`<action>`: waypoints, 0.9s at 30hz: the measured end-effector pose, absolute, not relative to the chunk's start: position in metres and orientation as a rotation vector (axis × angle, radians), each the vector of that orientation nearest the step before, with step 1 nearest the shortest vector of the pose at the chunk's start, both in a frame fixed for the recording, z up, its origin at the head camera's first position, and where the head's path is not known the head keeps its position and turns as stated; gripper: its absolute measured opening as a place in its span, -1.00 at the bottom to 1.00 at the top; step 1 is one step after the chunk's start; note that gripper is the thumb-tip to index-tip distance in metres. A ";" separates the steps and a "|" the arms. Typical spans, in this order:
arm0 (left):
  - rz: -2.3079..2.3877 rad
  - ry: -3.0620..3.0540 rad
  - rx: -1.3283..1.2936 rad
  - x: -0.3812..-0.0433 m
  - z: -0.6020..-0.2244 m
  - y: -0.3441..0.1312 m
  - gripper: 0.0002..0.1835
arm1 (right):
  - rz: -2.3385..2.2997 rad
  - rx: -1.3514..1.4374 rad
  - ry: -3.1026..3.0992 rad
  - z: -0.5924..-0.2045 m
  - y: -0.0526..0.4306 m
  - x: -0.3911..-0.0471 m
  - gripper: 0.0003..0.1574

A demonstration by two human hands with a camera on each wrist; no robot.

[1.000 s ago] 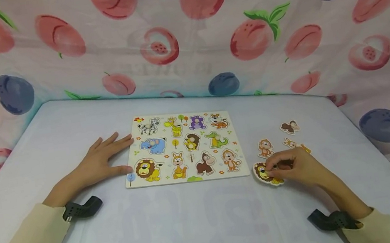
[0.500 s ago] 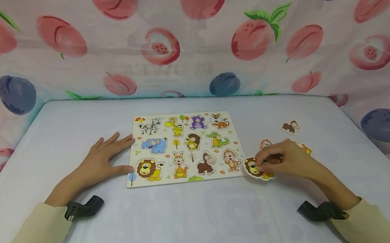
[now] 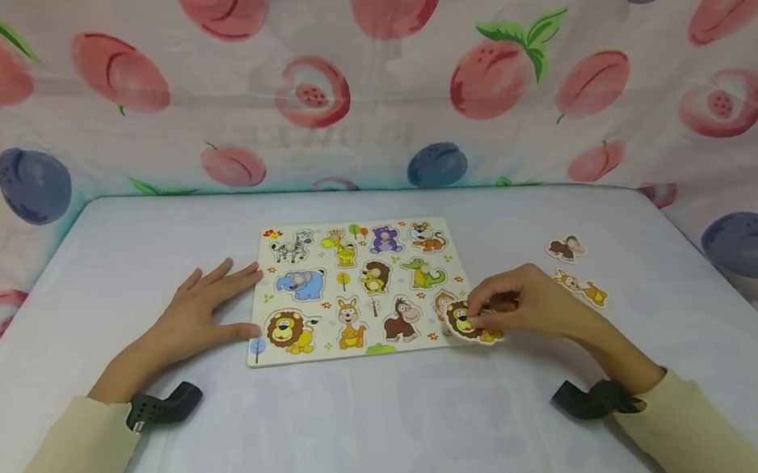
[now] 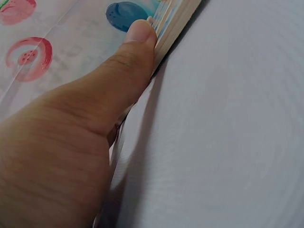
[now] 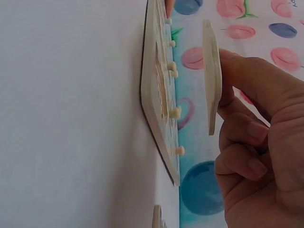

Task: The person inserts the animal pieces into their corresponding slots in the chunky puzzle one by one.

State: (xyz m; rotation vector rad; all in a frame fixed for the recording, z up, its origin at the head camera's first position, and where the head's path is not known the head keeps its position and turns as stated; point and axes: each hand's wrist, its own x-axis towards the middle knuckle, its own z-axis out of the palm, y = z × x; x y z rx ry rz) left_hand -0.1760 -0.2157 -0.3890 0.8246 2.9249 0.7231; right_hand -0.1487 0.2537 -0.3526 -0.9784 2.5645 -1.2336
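A wooden animal puzzle board [image 3: 322, 347] lies flat on the table, printed with a zebra, giraffe, elephant, lion and other animals. My left hand [image 3: 189, 322] rests at its left edge with fingers spread; in the left wrist view the thumb [image 4: 140, 35] lies on the board's edge. My right hand [image 3: 524, 300] pinches a lion puzzle piece [image 3: 461, 322] over the board's lower right corner, overlapping the printed monkey. In the right wrist view the lion piece [image 5: 212, 78] is seen edge-on, apart from the board [image 5: 151, 80] and its small knobs.
Right of the board lie a gorilla piece [image 3: 565, 249] and a kangaroo piece [image 3: 585, 289]. The monkey piece seen earlier is hidden behind the right hand. A fruit-patterned cloth [image 3: 366, 148] rises behind the white table [image 3: 380, 441].
My right hand has carried the lion piece leftward from beside the board to over its lower right corner. My left hand has stayed at the board's left edge.
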 end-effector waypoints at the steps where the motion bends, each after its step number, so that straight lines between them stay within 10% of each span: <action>1: 0.724 2.925 0.823 -0.176 -0.389 -0.216 -0.06 | -1.227 -0.974 2.568 -0.352 0.252 -0.149 -0.84; 27: 0.715 2.930 0.839 -0.176 -0.390 -0.216 -0.06 | -1.289 -1.235 2.384 -0.349 0.192 -0.173 -0.89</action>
